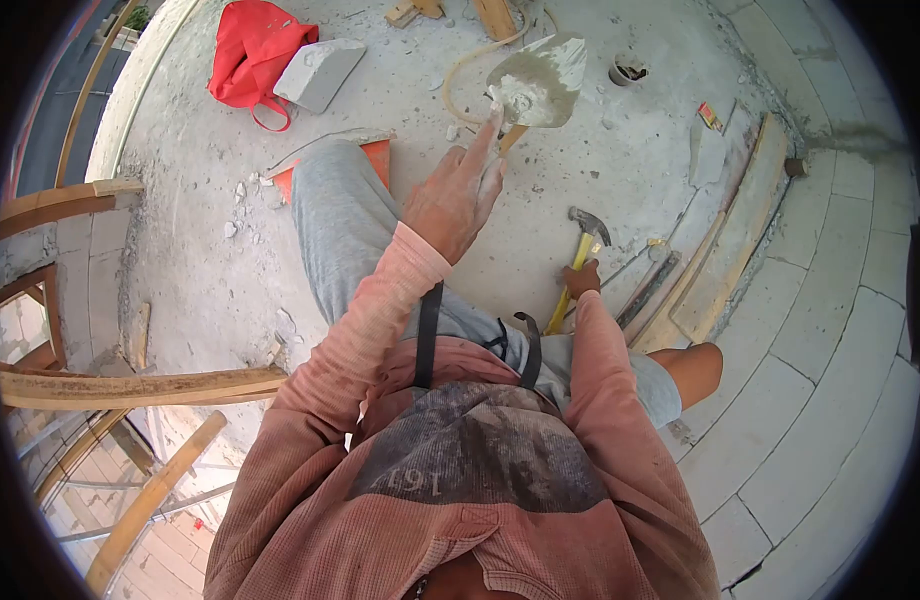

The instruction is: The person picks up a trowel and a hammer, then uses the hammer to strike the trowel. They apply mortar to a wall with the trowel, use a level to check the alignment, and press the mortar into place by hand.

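Note:
My left hand [456,192], dusted white, is raised in front of me with its index finger stretched forward and other fingers partly extended. Just beyond the fingertips is a trowel [555,85], its blade smeared with pale mortar. Part of the trowel's wooden handle is hidden by my fingers, and I see no clear grip on it. My right hand [582,280], lower and beside my leg, is closed around the yellow handle of a claw hammer [584,250]. The hammer's dark metal head points away from me.
A red bag [252,55] lies by a pale block piece [322,76]. An orange-red object [377,163] is partly behind my knee. A small cup [629,70] stands at far right. Planks [730,235] lie along the block wall [780,400]; timber framing [140,387] borders the left.

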A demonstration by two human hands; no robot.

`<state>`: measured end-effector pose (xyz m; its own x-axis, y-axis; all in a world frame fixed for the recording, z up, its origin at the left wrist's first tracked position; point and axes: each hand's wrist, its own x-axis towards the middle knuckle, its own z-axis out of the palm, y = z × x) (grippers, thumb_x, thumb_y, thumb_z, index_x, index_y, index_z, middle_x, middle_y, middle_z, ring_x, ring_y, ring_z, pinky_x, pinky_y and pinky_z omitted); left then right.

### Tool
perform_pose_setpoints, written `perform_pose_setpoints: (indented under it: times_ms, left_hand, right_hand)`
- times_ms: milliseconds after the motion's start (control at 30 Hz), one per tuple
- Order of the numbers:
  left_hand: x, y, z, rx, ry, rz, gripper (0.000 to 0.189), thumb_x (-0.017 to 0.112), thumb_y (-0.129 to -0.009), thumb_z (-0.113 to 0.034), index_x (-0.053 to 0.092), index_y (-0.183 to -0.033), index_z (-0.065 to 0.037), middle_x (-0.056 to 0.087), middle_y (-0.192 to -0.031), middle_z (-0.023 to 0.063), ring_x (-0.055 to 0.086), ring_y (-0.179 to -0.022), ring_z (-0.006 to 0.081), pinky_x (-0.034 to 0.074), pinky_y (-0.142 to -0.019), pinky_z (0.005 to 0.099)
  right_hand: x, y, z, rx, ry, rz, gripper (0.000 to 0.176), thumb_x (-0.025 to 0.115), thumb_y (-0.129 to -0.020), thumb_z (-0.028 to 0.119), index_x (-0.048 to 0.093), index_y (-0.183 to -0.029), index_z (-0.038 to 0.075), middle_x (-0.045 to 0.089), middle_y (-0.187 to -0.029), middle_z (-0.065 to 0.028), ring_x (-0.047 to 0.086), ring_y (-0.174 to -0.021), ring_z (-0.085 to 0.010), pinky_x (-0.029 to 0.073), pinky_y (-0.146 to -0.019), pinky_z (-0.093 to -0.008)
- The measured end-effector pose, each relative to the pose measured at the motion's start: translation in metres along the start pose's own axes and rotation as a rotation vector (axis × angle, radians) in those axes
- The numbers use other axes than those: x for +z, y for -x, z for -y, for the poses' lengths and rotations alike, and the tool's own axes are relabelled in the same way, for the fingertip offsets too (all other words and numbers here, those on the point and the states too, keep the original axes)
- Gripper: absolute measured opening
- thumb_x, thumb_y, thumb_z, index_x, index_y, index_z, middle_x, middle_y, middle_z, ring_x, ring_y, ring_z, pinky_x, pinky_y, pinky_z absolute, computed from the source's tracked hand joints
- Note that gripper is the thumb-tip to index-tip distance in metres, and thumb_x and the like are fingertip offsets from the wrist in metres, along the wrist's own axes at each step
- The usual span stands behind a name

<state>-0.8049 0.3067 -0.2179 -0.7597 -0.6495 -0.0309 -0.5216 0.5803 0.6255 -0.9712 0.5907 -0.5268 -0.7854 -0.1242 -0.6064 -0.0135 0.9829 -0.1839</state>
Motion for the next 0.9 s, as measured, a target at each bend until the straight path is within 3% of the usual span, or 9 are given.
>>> perform_pose_setpoints:
  times_ms: [100,133,233,333,500,533,667,900]
  left_hand:
    - [0.002,-0.003,0.001,0.034,0.010,-0.013,0.065,0.055,-0.105,-0.034,0.026,-0.163,-0.024,0.061,-0.091,0.0161,0.066,-0.078,0.0366,0.056,-0.071,0.0491]
    - [0.001,-0.005,0.000,0.032,0.010,-0.011,0.065,0.055,-0.105,-0.034,0.026,-0.163,-0.024,0.061,-0.091,0.0160,0.066,-0.077,0.0365,0.056,-0.071,0.0489]
    - [-0.003,-0.007,0.000,0.039,-0.005,0.000,0.065,0.055,-0.105,-0.034,0.027,-0.163,-0.025,0.062,-0.091,0.0154,0.066,-0.075,0.0360,0.057,-0.069,0.0485]
    - [-0.003,-0.006,0.000,0.026,-0.016,0.010,0.065,0.055,-0.105,-0.034,0.027,-0.163,-0.026,0.061,-0.089,0.0149,0.066,-0.074,0.0357,0.057,-0.069,0.0483]
    - [-0.006,-0.010,-0.004,0.011,-0.024,0.038,0.065,0.054,-0.105,-0.034,0.026,-0.163,-0.028,0.060,-0.090,0.0147,0.066,-0.073,0.0357,0.057,-0.070,0.0483]
    - [-0.006,-0.010,-0.004,0.010,-0.025,0.039,0.065,0.054,-0.105,-0.034,0.025,-0.163,-0.028,0.060,-0.091,0.0148,0.066,-0.073,0.0358,0.057,-0.070,0.0485]
    - [-0.006,-0.009,-0.005,0.001,-0.027,0.053,0.065,0.054,-0.105,-0.034,0.025,-0.163,-0.029,0.061,-0.094,0.0151,0.066,-0.074,0.0363,0.057,-0.072,0.0497]
    - [-0.006,-0.015,-0.003,0.030,-0.012,0.052,0.065,0.053,-0.106,-0.035,0.023,-0.163,-0.029,0.061,-0.094,0.0153,0.067,-0.076,0.0373,0.057,-0.073,0.0508]
  right_hand:
    - [-0.039,-0.001,0.007,0.180,-0.971,0.454,0.040,0.073,-0.090,0.022,0.056,-0.121,0.003,0.061,-0.076,-0.0072,0.067,-0.065,-0.0238,0.061,-0.061,-0.0384]
    - [-0.086,0.050,0.057,0.230,-0.991,0.287,0.018,0.070,-0.093,0.016,0.059,-0.101,0.006,0.051,-0.068,-0.0015,0.052,-0.049,-0.0136,0.052,-0.046,-0.0293]
    - [-0.164,0.120,0.097,-0.248,-0.792,0.023,0.031,0.068,-0.099,0.027,0.061,-0.114,0.002,0.051,-0.069,0.0001,0.051,-0.051,-0.0104,0.045,-0.045,-0.0261]
    - [-0.253,0.180,0.135,-0.517,-0.799,-0.120,0.040,0.062,-0.106,0.032,0.062,-0.129,0.000,0.051,-0.071,0.0015,0.046,-0.057,-0.0077,0.040,-0.051,-0.0244]
    - [-0.315,0.225,0.173,-0.966,-0.237,-0.340,0.037,0.055,-0.109,0.029,0.062,-0.131,0.000,0.057,-0.070,-0.0087,0.052,-0.060,-0.0144,0.044,-0.057,-0.0338]
    - [-0.317,0.226,0.182,-0.999,-0.153,-0.328,0.034,0.056,-0.108,0.026,0.061,-0.129,-0.001,0.063,-0.074,-0.0172,0.060,-0.059,-0.0248,0.046,-0.058,-0.0373]
    - [-0.301,0.217,0.199,-1.068,-0.049,-0.235,0.029,0.060,-0.105,0.019,0.059,-0.125,-0.001,0.066,-0.081,-0.0262,0.063,-0.065,-0.0432,0.048,-0.061,-0.0444]
    - [-0.327,0.221,0.215,-1.142,0.012,-0.382,0.029,0.060,-0.105,0.020,0.058,-0.126,0.000,0.067,-0.083,-0.0257,0.064,-0.067,-0.0434,0.048,-0.059,-0.0459]
